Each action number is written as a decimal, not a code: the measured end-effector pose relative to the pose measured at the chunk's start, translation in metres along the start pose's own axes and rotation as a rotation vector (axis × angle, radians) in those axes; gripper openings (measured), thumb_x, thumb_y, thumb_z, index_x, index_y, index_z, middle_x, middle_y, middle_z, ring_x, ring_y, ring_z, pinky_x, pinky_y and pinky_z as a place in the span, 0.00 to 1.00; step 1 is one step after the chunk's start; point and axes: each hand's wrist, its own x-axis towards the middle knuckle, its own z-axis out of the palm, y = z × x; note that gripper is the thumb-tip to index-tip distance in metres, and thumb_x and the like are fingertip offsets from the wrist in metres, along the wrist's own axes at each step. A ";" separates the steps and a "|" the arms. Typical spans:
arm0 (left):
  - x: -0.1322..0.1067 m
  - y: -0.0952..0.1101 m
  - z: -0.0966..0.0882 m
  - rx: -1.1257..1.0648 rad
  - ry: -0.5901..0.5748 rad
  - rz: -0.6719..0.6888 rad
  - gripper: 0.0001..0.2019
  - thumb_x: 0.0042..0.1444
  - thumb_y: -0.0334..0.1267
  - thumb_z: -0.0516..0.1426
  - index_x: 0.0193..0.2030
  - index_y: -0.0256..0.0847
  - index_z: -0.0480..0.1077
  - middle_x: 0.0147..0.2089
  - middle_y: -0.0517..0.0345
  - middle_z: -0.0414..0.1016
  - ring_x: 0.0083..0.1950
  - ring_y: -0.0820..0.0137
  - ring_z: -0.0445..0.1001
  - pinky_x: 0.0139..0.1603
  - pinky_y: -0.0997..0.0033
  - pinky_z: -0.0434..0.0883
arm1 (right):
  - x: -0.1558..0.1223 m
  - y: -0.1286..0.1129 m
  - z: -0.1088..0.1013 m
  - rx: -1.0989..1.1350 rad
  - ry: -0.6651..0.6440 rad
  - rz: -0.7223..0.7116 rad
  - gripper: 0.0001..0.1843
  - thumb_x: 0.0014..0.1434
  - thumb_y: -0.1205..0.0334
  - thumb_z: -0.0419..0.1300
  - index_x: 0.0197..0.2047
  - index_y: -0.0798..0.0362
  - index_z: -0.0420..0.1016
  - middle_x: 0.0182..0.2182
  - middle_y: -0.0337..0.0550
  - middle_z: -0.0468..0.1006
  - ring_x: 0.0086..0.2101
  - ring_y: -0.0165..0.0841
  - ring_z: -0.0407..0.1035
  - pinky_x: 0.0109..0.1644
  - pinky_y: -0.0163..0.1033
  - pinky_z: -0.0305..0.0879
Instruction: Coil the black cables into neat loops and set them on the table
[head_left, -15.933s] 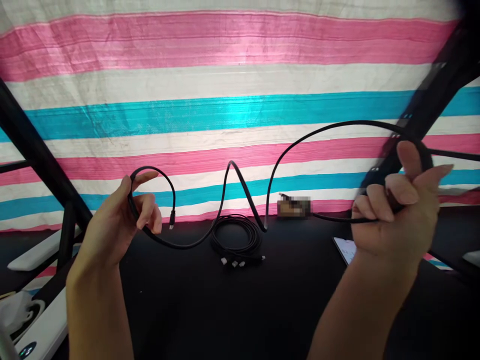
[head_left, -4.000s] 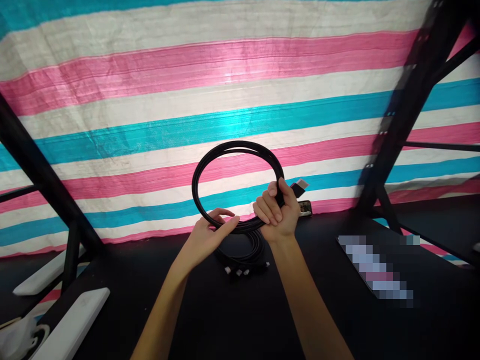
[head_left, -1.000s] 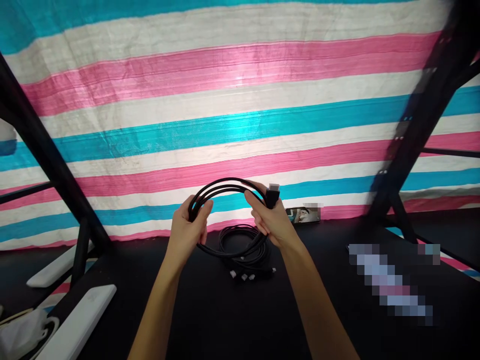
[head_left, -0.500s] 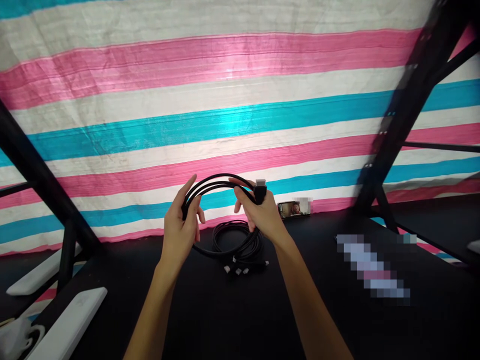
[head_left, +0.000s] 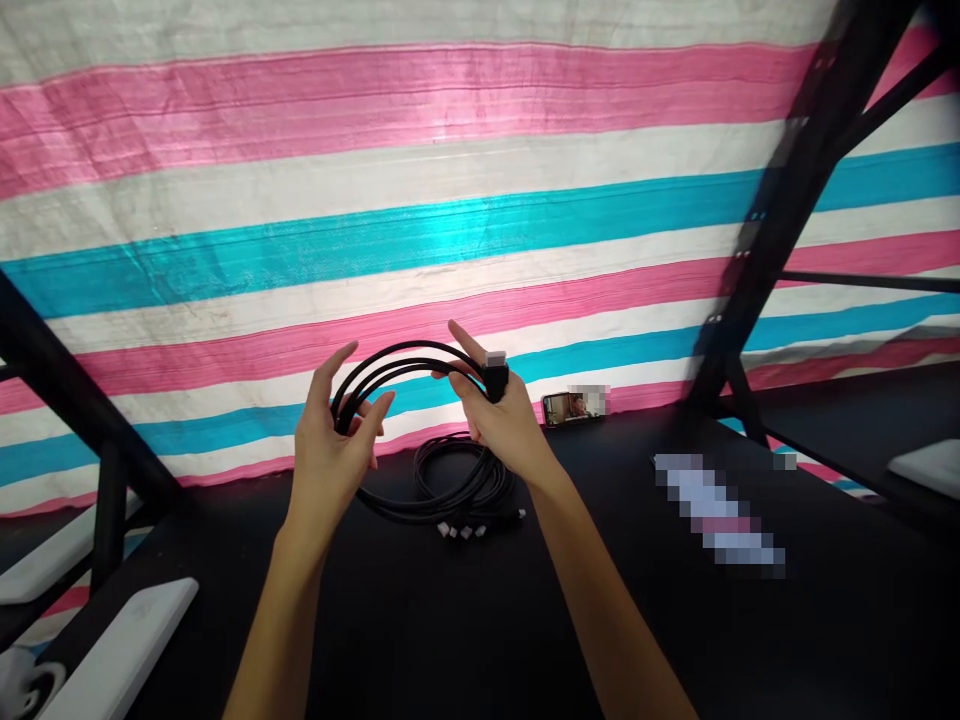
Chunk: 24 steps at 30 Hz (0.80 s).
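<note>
Striped tarp (head_left: 450, 230) behind, black table (head_left: 450, 640) below. Coiled cable (head_left: 397, 362) held above the table. Left hand (head_left: 330, 460) slack on its left side, fingers spread. Right hand (head_left: 504, 430) clamped on its right side. Spare bundle (head_left: 450, 495) under it, phone (head_left: 564, 408) right of it, plug (head_left: 496, 374) at its top right.

black cable (head_left: 397, 360), coiled in loops, plug (head_left: 496, 378) uppermost

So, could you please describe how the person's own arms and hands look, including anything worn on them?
The left hand and right hand are bare, with no gloves, rings, watch or bracelet visible. The left forearm and right forearm are bare as well, down to the picture's lower edge; no sleeves show.
</note>
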 end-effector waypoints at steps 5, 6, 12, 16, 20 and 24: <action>0.002 0.001 -0.008 0.054 -0.062 -0.028 0.17 0.52 0.46 0.56 0.47 0.43 0.69 0.19 0.65 0.66 0.12 0.78 0.62 0.11 0.81 0.57 | -0.001 0.004 0.002 0.007 -0.072 -0.028 0.26 0.61 0.55 0.52 0.62 0.44 0.58 0.38 0.41 0.76 0.14 0.19 0.50 0.16 0.29 0.52; 0.003 0.001 -0.009 0.041 -0.080 -0.051 0.16 0.53 0.48 0.56 0.44 0.42 0.70 0.17 0.65 0.65 0.12 0.78 0.61 0.11 0.80 0.56 | -0.001 0.004 0.002 -0.002 -0.094 -0.024 0.25 0.61 0.55 0.51 0.62 0.44 0.60 0.37 0.40 0.75 0.15 0.19 0.50 0.16 0.29 0.52; 0.006 -0.006 -0.011 -0.224 -0.272 -0.398 0.30 0.54 0.64 0.40 0.25 0.39 0.66 0.10 0.64 0.54 0.08 0.76 0.56 0.08 0.78 0.45 | -0.002 0.000 0.002 -0.108 -0.175 -0.004 0.21 0.62 0.55 0.50 0.58 0.44 0.65 0.34 0.39 0.76 0.16 0.20 0.48 0.18 0.29 0.50; 0.008 -0.005 -0.011 -0.321 -0.360 -0.570 0.28 0.53 0.63 0.44 0.20 0.40 0.60 0.10 0.65 0.51 0.07 0.79 0.50 0.09 0.78 0.40 | -0.003 -0.003 0.002 -0.132 -0.180 0.018 0.20 0.61 0.55 0.52 0.55 0.45 0.70 0.35 0.40 0.76 0.16 0.21 0.48 0.18 0.30 0.51; 0.007 0.002 -0.012 -0.352 -0.320 -0.566 0.25 0.53 0.59 0.49 0.18 0.39 0.58 0.09 0.67 0.49 0.09 0.82 0.46 0.10 0.79 0.40 | -0.004 -0.007 0.003 -0.124 -0.161 0.065 0.23 0.57 0.53 0.56 0.56 0.46 0.68 0.29 0.37 0.77 0.16 0.21 0.49 0.19 0.31 0.51; 0.005 0.006 -0.012 -0.356 -0.250 -0.537 0.24 0.54 0.55 0.52 0.18 0.37 0.61 0.08 0.69 0.46 0.10 0.84 0.45 0.12 0.82 0.48 | -0.004 -0.010 0.003 -0.123 -0.180 0.091 0.23 0.54 0.52 0.60 0.53 0.49 0.71 0.19 0.34 0.73 0.16 0.22 0.53 0.22 0.30 0.53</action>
